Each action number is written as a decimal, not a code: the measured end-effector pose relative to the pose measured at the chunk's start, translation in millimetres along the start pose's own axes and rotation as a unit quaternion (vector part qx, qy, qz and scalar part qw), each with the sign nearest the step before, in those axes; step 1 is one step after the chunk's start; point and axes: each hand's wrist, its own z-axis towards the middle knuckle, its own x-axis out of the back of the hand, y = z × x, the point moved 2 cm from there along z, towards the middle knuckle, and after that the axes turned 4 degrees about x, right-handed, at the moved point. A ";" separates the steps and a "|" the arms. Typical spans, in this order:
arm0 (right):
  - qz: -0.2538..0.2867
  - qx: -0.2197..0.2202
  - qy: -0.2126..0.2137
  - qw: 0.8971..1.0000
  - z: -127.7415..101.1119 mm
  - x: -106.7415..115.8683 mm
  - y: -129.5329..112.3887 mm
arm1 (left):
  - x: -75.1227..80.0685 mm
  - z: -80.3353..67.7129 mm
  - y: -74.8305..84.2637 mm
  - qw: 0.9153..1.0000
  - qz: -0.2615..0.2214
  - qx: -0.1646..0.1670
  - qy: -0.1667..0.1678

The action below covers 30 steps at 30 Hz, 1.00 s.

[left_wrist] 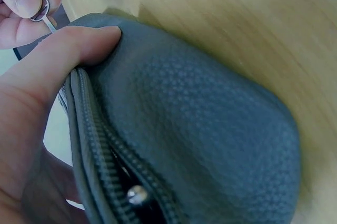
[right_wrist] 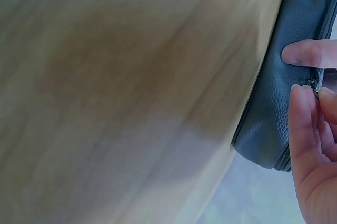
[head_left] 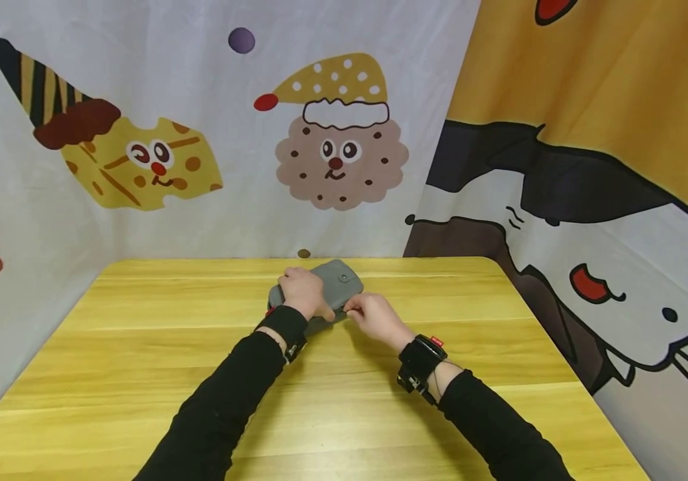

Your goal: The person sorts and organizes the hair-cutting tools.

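A grey pebbled-leather zip pouch (head_left: 338, 277) lies near the far edge of the table, with a snap-button flap on top. My left hand (head_left: 304, 294) grips it across the left part, the thumb pressing its near side. At that near side my right hand (head_left: 377, 317) pinches the zipper pull (left_wrist: 49, 23), a small metal bar with a ring. In the left wrist view the zipper teeth (left_wrist: 95, 129) part toward the bottom, and a shiny round thing (left_wrist: 137, 194) shows in the gap; its kind cannot be told. The left fingers beyond the pouch are mostly hidden.
The wooden table (head_left: 344, 414) has rounded far corners. Behind it hangs a white curtain (head_left: 200, 67) with cartoon snack prints, and a yellow, black and white cartoon curtain (head_left: 608, 187) runs along the right. Both wrists wear black bands with small cameras.
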 end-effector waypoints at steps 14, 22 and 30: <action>-0.010 0.026 -0.058 0.998 2.3 14.0 3.9 | 0.5 -1.1 -1.3 1.000 0.024 -0.005 -0.009; -0.027 0.029 -0.023 0.999 4.6 41.7 18.8 | 0.6 0.1 -1.8 0.999 0.030 -0.010 -0.016; -0.061 0.048 -0.008 0.997 6.6 48.7 19.8 | 0.3 0.5 -3.4 0.999 0.021 -0.018 -0.019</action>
